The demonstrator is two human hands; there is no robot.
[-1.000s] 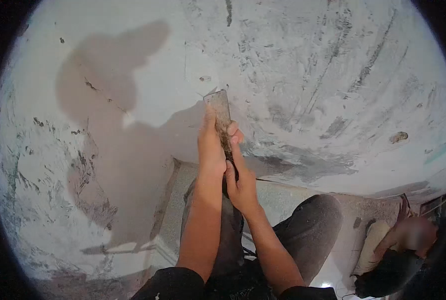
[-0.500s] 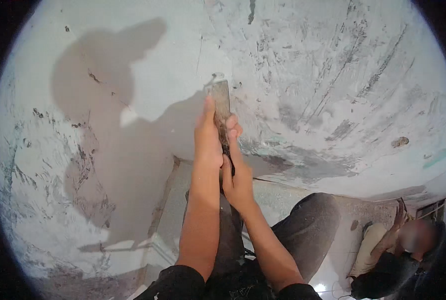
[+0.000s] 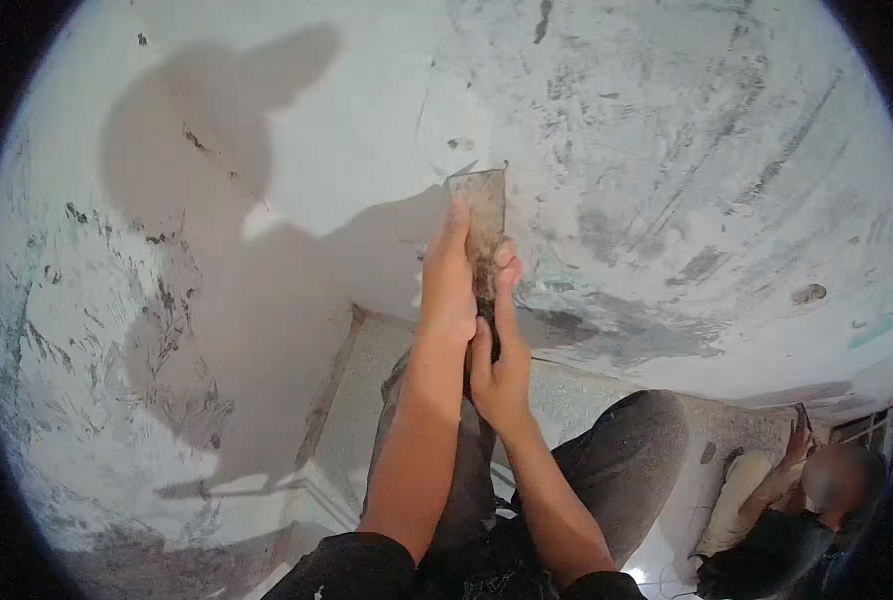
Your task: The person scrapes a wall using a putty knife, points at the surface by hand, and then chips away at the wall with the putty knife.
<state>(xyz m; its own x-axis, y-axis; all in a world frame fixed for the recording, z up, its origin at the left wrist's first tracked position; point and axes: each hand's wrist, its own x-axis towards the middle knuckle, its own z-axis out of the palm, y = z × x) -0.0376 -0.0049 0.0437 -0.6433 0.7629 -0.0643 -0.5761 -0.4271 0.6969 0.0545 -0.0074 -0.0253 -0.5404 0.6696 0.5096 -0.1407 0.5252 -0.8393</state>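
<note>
**Head view: two hands on a scraper against a scuffed white wall**

Both hands meet at the centre of the frame on one scraper (image 3: pixel 481 205). Its flat, dirty blade points up and lies against the wall (image 3: pixel 667 130) just above the middle of the picture. The left hand (image 3: pixel 450 290) sits higher, its grip closed along the lower blade with the fingers stretched upward. The right hand (image 3: pixel 502 375) is directly below, its grip clamped round the dark handle, with one fingertip reaching up beside the blade. The two hands touch.

The wall fills the upper and left parts of the frame. It is whitish and patchy. Grey streaks and scrape marks run across the upper right, and darker chipped spots are scattered down the left side. Around the blade the coat looks smoother and paler. A large shadow (image 3: pixel 217 150) of a head and raised arms falls across the upper left.

Below the hands a speckled grey band (image 3: pixel 587 395) runs along the foot of the wall. Under it, at the bottom centre, are the person's dark trousers (image 3: pixel 627 450). A glossy pale floor (image 3: pixel 657 560) shows at lower right. Another person (image 3: pixel 767 500) sits low in the lower right corner, well apart from the scraper, with one hand raised.
</note>
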